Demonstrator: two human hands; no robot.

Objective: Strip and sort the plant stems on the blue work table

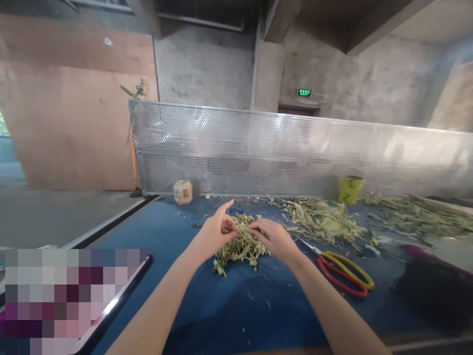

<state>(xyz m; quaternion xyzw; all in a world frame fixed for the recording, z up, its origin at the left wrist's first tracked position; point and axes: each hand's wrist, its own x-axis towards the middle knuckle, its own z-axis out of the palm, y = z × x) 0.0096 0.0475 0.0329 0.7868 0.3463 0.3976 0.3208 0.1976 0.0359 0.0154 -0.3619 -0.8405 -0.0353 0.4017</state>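
A small heap of dried greenish plant stems (242, 249) lies on the blue tabletop in front of me, with curled leaves and thin stalks. My left hand (216, 229) is over the heap's left side, one finger pointing up and the others curled in a pinch on the stems. From the right, my right hand (273, 236) comes in with its fingertips pinched together on the same stems. Exactly which stalk each hand grips is hidden among the leaves. Scissors (342, 271) with one red and one yellow handle lie to the right of my right hand.
A larger pile of loose stems (325, 219) spreads at the back right, with more plant matter (424, 217) beyond. A yellow-green can (351, 190) and a pale wrapped jar (183, 192) stand by the perforated metal panel (236, 148). A pixelated slab (74, 301) lies front left.
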